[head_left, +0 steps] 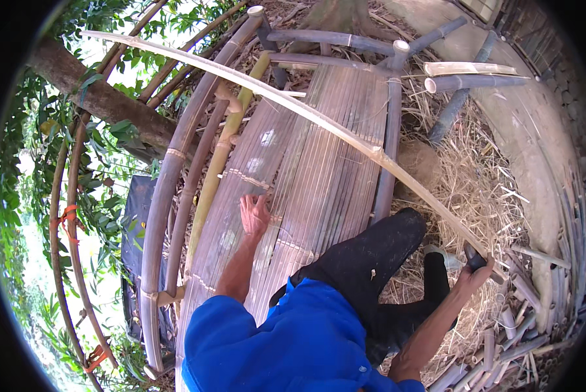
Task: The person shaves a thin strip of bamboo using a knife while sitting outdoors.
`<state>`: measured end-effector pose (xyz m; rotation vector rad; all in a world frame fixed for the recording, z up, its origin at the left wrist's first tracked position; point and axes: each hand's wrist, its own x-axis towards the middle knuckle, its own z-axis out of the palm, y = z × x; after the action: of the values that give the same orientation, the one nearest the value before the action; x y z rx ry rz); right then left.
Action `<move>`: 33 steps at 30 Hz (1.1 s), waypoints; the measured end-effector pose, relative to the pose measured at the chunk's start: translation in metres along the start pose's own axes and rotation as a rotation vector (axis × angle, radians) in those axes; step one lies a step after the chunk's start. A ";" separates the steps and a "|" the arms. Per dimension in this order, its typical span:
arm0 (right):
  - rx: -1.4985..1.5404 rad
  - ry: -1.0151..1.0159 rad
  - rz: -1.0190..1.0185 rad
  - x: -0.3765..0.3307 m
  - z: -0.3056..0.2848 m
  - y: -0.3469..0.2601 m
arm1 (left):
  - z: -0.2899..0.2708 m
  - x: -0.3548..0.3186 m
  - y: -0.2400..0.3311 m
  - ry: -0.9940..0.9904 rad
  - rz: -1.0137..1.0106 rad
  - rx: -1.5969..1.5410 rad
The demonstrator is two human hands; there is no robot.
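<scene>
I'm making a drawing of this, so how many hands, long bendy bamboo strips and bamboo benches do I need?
Hands: 2, the left hand on the slatted bamboo bench, the right hand holding the strip's end
Long bamboo strip: 1
Slatted bamboo bench: 1
Total: 4

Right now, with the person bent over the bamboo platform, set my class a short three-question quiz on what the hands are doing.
1. True or false: the left hand rests flat on the bamboo platform.
2. What does the right hand have in its grip? A) a long bamboo strip B) an orange rope C) a handful of straw
3. Fill in: the ground under the right hand is covered with dry ____.

Key: 1 true; 2 A, the long bamboo strip; 3 straw.
</scene>
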<state>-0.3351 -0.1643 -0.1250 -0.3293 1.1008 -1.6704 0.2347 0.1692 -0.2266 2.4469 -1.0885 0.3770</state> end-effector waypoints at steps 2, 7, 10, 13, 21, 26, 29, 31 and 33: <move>0.047 -0.123 -0.025 0.007 -0.001 -0.003 | 0.004 -0.002 0.000 -0.009 0.015 -0.003; -0.001 -0.067 -0.026 -0.007 0.014 -0.001 | 0.004 0.004 -0.014 0.030 0.077 -0.029; 0.011 -0.085 -0.019 -0.020 0.022 0.002 | 0.001 0.013 -0.037 0.010 0.073 -0.037; -0.014 -0.067 -0.028 -0.035 0.028 0.000 | -0.008 0.021 -0.036 -0.013 0.107 -0.042; -0.020 0.054 0.076 -0.061 0.051 0.014 | -0.111 0.134 0.139 0.101 0.042 -1.681; -0.157 -0.029 0.069 -0.058 0.055 0.025 | -0.166 0.202 0.220 0.403 -0.218 -1.861; -0.416 -0.249 0.228 -0.074 0.040 0.019 | -0.223 0.233 0.251 0.478 0.074 -1.885; -0.936 -0.365 0.142 -0.105 0.037 0.018 | -0.286 0.253 0.255 0.427 0.353 -1.965; -1.084 -0.377 -0.055 -0.121 0.012 0.015 | -0.312 0.261 0.272 0.316 0.612 -2.016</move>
<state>-0.2688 -0.0656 -0.0946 -1.3015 1.6103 -0.8454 0.1785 -0.0063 0.2264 0.2776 -1.0453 -0.1898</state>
